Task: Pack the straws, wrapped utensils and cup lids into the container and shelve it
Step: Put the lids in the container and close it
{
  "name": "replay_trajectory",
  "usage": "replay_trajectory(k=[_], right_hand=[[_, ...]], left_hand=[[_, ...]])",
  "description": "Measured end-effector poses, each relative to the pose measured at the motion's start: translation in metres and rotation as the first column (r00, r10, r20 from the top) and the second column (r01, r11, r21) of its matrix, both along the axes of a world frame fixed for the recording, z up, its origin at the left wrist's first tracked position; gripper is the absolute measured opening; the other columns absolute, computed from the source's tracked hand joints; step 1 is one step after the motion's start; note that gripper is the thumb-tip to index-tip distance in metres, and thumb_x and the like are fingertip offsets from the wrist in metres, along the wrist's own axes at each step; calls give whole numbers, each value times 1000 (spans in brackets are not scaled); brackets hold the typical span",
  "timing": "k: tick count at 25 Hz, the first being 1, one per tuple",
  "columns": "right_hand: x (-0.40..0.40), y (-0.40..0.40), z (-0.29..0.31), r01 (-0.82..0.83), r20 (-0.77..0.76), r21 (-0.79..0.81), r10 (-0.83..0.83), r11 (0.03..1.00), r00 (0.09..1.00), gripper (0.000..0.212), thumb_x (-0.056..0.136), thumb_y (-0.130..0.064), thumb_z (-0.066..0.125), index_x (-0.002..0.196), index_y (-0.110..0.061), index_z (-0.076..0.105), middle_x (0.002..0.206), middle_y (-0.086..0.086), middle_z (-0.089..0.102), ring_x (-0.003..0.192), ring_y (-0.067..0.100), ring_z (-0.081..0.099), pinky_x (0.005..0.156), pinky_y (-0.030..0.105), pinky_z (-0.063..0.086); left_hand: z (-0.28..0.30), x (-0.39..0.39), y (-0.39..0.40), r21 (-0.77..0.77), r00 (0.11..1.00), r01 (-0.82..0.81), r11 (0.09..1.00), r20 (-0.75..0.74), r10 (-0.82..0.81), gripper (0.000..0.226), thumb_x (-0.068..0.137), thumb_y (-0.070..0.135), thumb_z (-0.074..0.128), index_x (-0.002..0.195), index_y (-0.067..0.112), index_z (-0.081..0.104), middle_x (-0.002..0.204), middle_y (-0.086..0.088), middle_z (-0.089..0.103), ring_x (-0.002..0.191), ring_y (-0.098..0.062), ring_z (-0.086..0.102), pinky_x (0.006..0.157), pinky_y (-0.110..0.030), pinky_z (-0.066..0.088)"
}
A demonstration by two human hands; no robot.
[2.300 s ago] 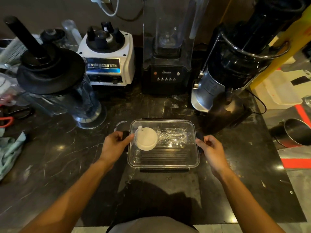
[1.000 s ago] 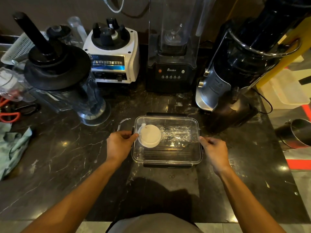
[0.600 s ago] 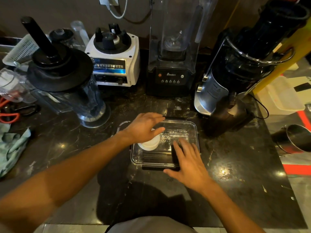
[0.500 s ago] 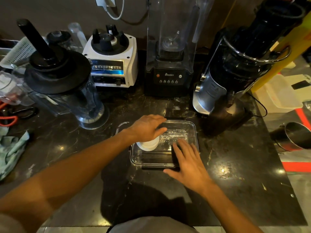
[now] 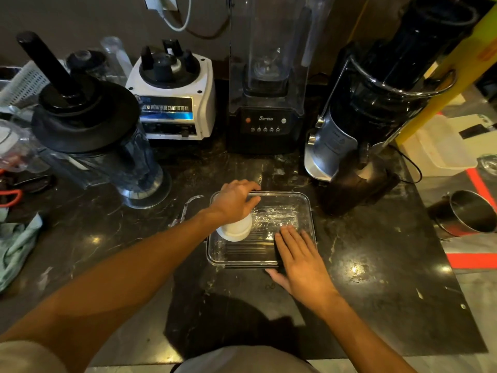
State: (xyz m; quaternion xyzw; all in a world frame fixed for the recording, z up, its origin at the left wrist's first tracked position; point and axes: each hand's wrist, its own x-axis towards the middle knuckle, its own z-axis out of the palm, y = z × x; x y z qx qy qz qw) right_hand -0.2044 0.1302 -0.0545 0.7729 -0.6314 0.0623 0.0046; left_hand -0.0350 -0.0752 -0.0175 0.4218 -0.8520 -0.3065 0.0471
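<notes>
A clear lidded container [image 5: 309, 211] sits on the dark marble counter in front of me. Through its lid show a white stack of cup lids [image 5: 236, 230] at the left, crinkly wrapped utensils [image 5: 274, 215] at the far right, and straws [image 5: 242, 249] along the near side. My left hand [image 5: 234, 201] reaches over the far left of the lid, its fingertips at the far rim. My right hand [image 5: 298, 257] lies flat on the near right corner of the lid, fingers straight, with the thumb down at the front edge.
Behind the container stand a blender jug [image 5: 107, 162], a white blender base [image 5: 172, 103], a black blender [image 5: 266, 125] and a juicer [image 5: 371, 117]. A metal cup [image 5: 468, 214] stands at the right and a cloth [image 5: 16, 246] lies at the left.
Both hands have left the container's short sides. The left now reaches over the far edge of the lid, and the right has laid itself flat on the near right corner.
</notes>
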Motion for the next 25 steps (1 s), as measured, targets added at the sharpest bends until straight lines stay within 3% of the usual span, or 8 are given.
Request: replay_trajectory(k=[4,5,8,10,14,17,23,25], right_hand=[[-15,-5,22,152,385,64,-165,986,908,82,88,-67,62,152,-17,49,161,5,41,150,20,34,123,43,27],[-18,-6,28,265,549,164,-311,950,776,83,86,-65,67,154,-22,46,162,-1,38,150,15,32,121,38,27],[-30,-12,19,376,783,552,-618,745,76,89,76,-56,82,152,-27,46,151,-1,53,132,13,56,110,33,43],[-32,-9,4,336,736,666,-660,666,-151,81,73,-54,84,143,-25,56,137,5,66,116,18,69,102,36,52],[-12,6,-4,330,742,667,-635,668,-214,35,94,-38,70,126,-24,69,114,-6,78,110,13,72,103,38,50],[-6,6,1,332,752,658,-617,676,-233,33,97,-36,66,128,-24,67,114,-7,78,107,7,72,104,34,49],[-4,12,-4,371,759,652,-573,662,-310,31,99,-28,65,127,-14,69,118,4,77,114,20,71,110,47,47],[-3,12,-1,375,764,645,-557,666,-324,33,99,-28,64,128,-13,70,119,6,77,117,22,70,113,50,45]], left_hand=[[1,23,17,13,961,-181,983,-212,180,51,100,34,64,147,18,53,149,0,54,137,-20,49,115,-40,37],[1,33,28,65,914,-286,956,-282,292,56,98,36,68,148,18,51,148,5,51,135,-15,49,113,-36,39],[-6,66,66,401,716,-460,792,-359,598,68,91,38,76,150,22,44,140,13,48,129,-8,50,108,-32,45],[-16,83,93,561,640,-467,683,-319,699,75,87,41,77,150,21,42,140,11,53,129,-12,55,110,-36,48],[-24,93,131,726,577,-431,536,-235,782,55,88,47,69,133,17,61,121,1,74,107,-14,73,90,-25,58],[-25,88,137,759,534,-415,502,-244,809,42,90,51,64,119,19,69,109,-3,79,103,-19,76,92,-37,60],[-28,82,154,764,466,-407,501,-298,833,43,94,40,62,133,22,64,116,6,77,110,-7,72,86,-19,59],[-24,80,155,771,451,-407,489,-296,842,44,92,43,63,132,27,64,117,6,77,111,-8,72,96,-29,59]])
